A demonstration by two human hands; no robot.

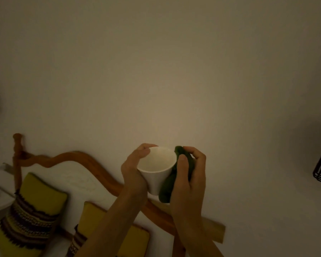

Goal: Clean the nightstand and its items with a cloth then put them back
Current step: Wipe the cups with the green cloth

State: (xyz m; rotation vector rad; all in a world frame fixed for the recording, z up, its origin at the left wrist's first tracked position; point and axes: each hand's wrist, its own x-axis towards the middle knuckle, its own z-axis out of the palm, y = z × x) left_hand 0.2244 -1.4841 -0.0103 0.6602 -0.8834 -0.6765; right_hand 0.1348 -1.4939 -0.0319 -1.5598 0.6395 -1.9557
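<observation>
Dim light, nightstand out of view, white cup [157, 169] held mid-air before the wall, mouth tilted toward camera, base hidden, left hand [132, 173] fingers wrapping it, right hand [190, 175] fingers pressing bunched green cloth [168, 190] against its side.

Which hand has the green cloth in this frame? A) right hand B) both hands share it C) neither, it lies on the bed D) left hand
A: the right hand pinches the green cloth against the side of the white cup, while the left hand holds only the cup.
</observation>
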